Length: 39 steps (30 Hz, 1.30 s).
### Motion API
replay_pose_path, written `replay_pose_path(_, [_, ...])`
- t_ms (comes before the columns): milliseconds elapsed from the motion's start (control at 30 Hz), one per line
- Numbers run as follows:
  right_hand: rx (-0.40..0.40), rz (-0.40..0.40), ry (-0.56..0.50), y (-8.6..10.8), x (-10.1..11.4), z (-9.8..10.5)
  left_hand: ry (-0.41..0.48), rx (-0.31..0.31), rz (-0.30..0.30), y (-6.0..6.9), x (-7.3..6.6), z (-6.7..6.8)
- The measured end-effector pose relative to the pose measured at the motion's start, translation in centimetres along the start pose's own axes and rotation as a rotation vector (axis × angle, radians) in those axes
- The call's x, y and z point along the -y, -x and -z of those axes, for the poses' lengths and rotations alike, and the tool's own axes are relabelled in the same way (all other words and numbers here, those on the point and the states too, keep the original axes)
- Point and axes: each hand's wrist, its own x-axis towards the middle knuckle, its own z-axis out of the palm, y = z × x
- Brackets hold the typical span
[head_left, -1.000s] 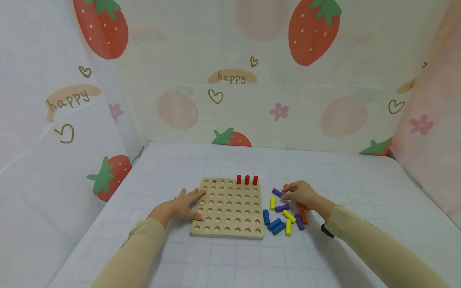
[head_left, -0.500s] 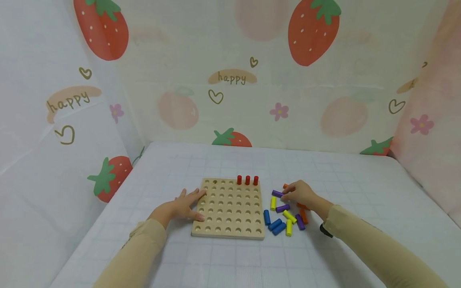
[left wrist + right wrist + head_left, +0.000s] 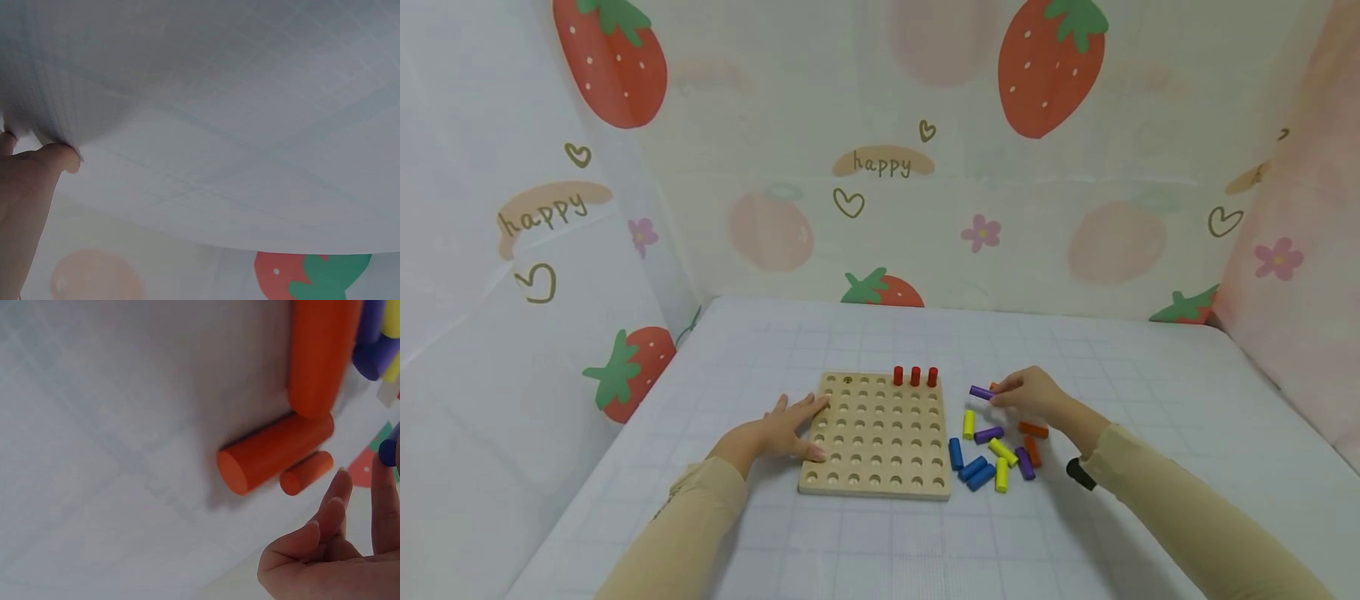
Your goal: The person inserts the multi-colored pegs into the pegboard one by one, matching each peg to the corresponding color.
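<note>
The left hand (image 3: 778, 432) rests with spread fingers on the left edge of a wooden board (image 3: 872, 486) with rows of holes. Three red pegs (image 3: 915, 377) stand in its back row at the right. To the right of the board, the right hand (image 3: 1028, 393) pinches a purple peg (image 3: 981, 392) between thumb and finger. In the right wrist view, that peg's dark end (image 3: 388, 452) shows at the fingertips of the right hand (image 3: 337, 550). The left wrist view shows part of the left hand (image 3: 31, 187) against the white cloth.
Loose pegs lie right of the board: blue (image 3: 972, 467), yellow (image 3: 1002, 451), purple (image 3: 988, 434) and orange (image 3: 1033, 429). Another orange peg (image 3: 307, 472) lies beyond two larger-looking ones in the right wrist view. A printed cloth wall (image 3: 1045, 167) rises behind the table.
The right hand has moved slightly up and away from the pile with the purple peg, and more of an orange peg beneath it shows. The left hand has stayed on the board.
</note>
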Motion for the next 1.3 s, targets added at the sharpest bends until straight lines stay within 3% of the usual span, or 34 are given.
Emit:
replay_pose_path(433, [-0.004, 0.014, -0.05, 0.7, 1.5, 0.4, 0.013, -0.001, 0.005, 0.3, -0.2, -0.1])
replay_pose_path(1033, [-0.018, -0.036, -0.122, -0.4, 2.8, -0.6, 0.014, -0.002, 0.007, 0.5, -0.2, -0.1])
replay_pose_path(1300, [-0.002, 0.007, -0.114, -0.6, 3.4, -1.3, -0.001, -0.003, -0.001, 0.1, 0.1, -0.1])
